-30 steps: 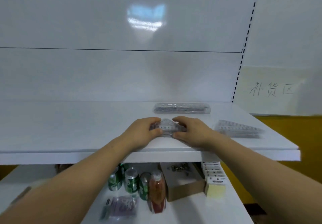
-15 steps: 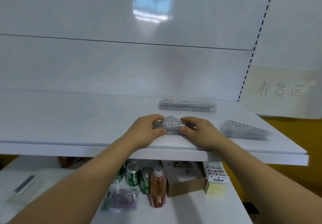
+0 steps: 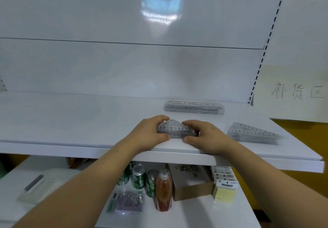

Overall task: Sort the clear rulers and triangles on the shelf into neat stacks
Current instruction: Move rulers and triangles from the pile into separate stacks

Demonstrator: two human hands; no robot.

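While little has shifted, left hand (image 3: 149, 132) and right hand (image 3: 204, 135) still pinch the small stack of clear plastic triangles (image 3: 174, 130) between them on the white shelf (image 3: 71, 117), apparently squaring edges. Beyond them, clear plastic ruler stack (image 3: 194, 105); right of right hand, long clear triangles (image 3: 252, 133): both look sorted.

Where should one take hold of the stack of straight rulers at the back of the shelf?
Probably at the middle of the ruler stack, from the front and above: thumb on the near long edge, fingers on the far one. It lies flat, long side left to right, so a middle grip should keep it level.
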